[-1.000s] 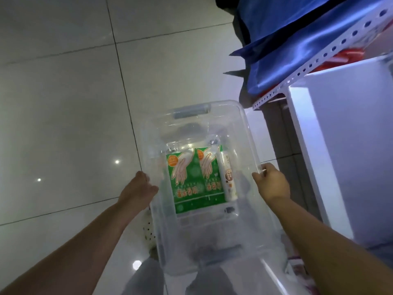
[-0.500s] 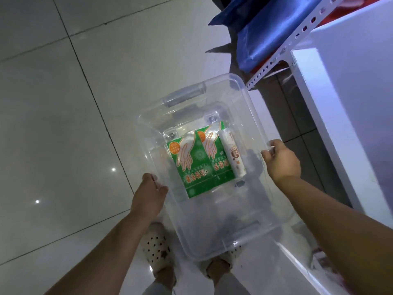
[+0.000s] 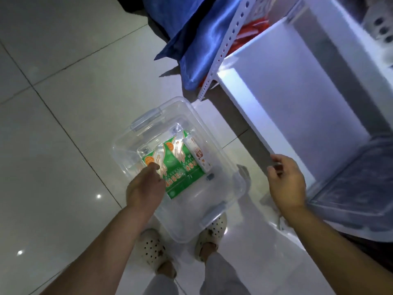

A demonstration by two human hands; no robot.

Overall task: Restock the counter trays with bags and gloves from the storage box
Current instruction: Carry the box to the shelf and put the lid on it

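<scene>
Storage box [image 3: 214, 167], clear plastic, green glove packs [image 3: 182, 173] inside, left hand [image 3: 145, 188] reaching in, loosely open

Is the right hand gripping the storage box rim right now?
No, the right hand is off to the side of the storage box, clear of its rim, while the left hand reaches over the green glove packs.

The setting is a small shop or stockroom. Evidence: a glossy pale tiled floor [image 3: 63, 103], a white perforated metal shelving upright [image 3: 223, 54] carrying blue satin fabric [image 3: 191, 39] and red packaged goods [image 3: 253, 33], a white counter unit [image 3: 287, 92], and a clear plastic storage box [image 3: 223, 167] holding green retail glove packs [image 3: 182, 175].
</scene>
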